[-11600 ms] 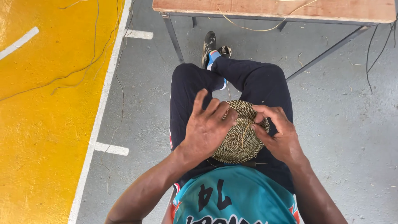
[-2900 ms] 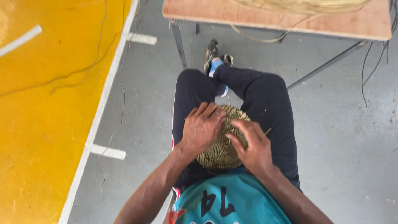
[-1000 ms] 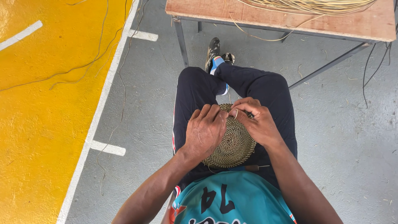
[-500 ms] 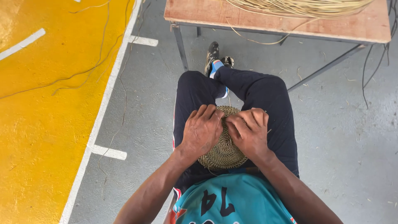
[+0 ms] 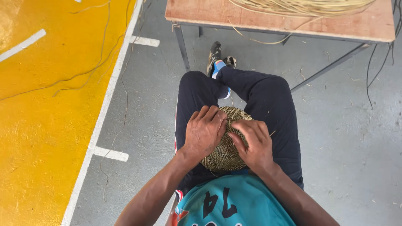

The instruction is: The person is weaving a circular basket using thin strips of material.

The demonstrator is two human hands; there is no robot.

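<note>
A round woven disc of tan fibre (image 5: 226, 155) lies on my lap, over dark trousers. My left hand (image 5: 204, 130) rests flat on its left side with fingers spread across the weave. My right hand (image 5: 252, 142) covers the right side, fingers curled and pressing on the weave near the centre. A thin strand sticks out past my right hand toward the right. Most of the disc's middle is hidden under both hands.
A wooden table (image 5: 268, 21) on metal legs stands ahead, with a bundle of pale fibre strands (image 5: 301, 6) on top. The floor is grey concrete (image 5: 351, 138); a yellow painted area (image 5: 46, 109) with white lines lies to the left. Loose strands trail on the floor.
My right hand went from pinching at the disc's top edge to lying across its right side. The left hand stayed put on the left side.
</note>
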